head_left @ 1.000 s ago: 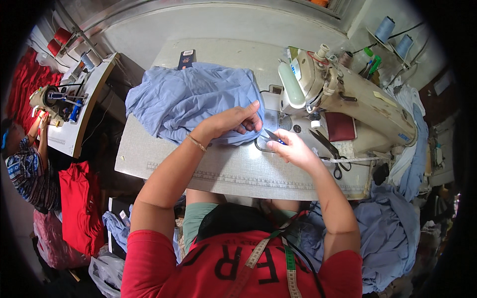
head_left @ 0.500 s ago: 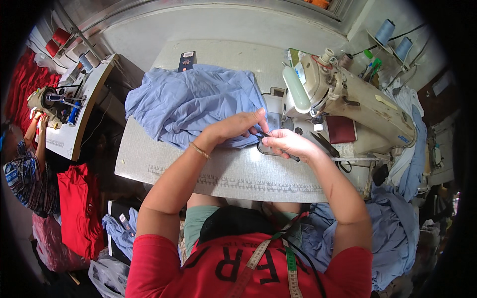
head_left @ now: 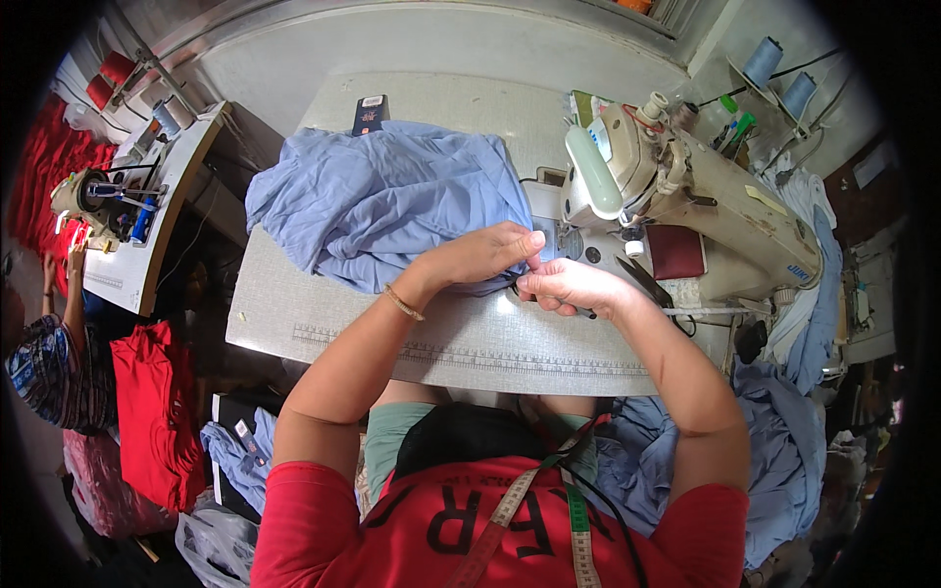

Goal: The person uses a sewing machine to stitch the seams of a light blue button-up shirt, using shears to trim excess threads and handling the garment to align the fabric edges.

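A pale blue garment (head_left: 382, 201) lies bunched on the left and middle of the grey tabletop (head_left: 461, 333), its near right corner beneath the two hands. The left hand (head_left: 490, 253) reaches over that corner with its fingers bent and its tip close against the right hand; whether it pinches the cloth cannot be told. The right hand (head_left: 567, 285) is closed around a small dark tool (head_left: 589, 314), mostly hidden, with one end showing below the fingers.

A tag (head_left: 371, 115) lies at the garment's far edge. To the right of the hands stands a cream sewing machine (head_left: 730, 201), with a dark red square (head_left: 676, 252) beside its needle area and black scissors (head_left: 644, 281) just nearer. A printed ruler (head_left: 470, 363) runs along the tabletop's near edge.

Light blue thread cones (head_left: 763, 62) stand at far right, and more blue cloth (head_left: 769, 451) is heaped at near right. At far left, a co-worker (head_left: 61, 363) sits at another sewing machine (head_left: 88, 199), with red garments (head_left: 152, 412) piled nearer.
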`<state>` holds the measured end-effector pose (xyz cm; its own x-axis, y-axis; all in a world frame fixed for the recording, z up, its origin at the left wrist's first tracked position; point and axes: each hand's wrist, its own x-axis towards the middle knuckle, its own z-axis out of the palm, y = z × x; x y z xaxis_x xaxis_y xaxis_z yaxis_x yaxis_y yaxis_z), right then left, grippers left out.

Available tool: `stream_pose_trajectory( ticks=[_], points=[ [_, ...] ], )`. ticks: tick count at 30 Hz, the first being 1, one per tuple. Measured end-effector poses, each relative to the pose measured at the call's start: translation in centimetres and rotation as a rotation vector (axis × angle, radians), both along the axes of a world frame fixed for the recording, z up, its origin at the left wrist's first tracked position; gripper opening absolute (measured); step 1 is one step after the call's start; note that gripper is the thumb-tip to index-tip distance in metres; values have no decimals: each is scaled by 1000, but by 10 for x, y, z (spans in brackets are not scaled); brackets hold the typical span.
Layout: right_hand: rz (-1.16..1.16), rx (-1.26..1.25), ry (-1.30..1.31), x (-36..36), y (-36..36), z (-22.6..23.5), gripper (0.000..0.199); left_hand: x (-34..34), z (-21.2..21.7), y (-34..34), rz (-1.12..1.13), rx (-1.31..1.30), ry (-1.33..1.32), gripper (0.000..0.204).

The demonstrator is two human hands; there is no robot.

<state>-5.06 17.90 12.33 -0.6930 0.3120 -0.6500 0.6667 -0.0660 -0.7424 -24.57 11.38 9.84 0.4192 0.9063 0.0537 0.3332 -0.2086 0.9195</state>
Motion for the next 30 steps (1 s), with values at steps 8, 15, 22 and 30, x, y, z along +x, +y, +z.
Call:
stream_pose_trajectory(
  ticks=[8,15,22,30],
  points=[
    [2,-68,49,2,2,-3,37,-1,6,-1,7,-41,1,72],
    [102,-2,13,12,-10,-2,32,-1,-13,5,181,286,118,36],
    [76,241,-35,37,-28,4,34,8,-6,7,160,234,592,41],
    [-33,824,28,33,-39,1,38,-7,-11,-36,344,495,329,14]
  ],
)
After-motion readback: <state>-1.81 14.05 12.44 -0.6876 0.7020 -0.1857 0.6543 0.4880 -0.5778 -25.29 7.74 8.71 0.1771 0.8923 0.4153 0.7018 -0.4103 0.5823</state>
